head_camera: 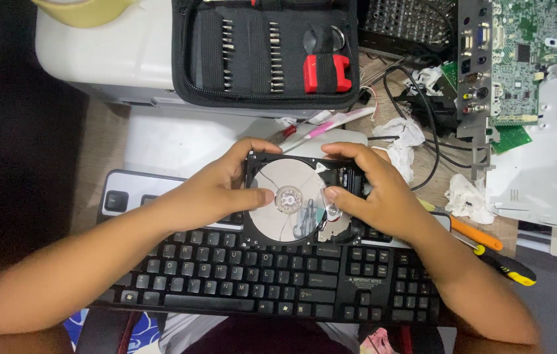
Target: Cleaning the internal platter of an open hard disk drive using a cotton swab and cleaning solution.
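A black keyboard (272, 275) spans the lower middle of the frame on the cluttered tabletop (436, 180). At upper centre lies an open black bit case (265, 56); at upper right, a green circuit board (521, 59). Just above the keyboard, at centre, an opened hard drive (298, 200) shows its shiny platter. The left hand (216, 187) and right hand (377, 190) clamp its opposite edges, thumbs pressed on the platter.

Your left hand (216, 190) and right hand (377, 193) are covering both sides of the opened hard drive (295, 200), which is hiding the keyboard's (259, 275) top row. The frame's edge is cutting off the circuit board (521, 59) and tool kit (265, 52). The bits are looking too small to tell apart.
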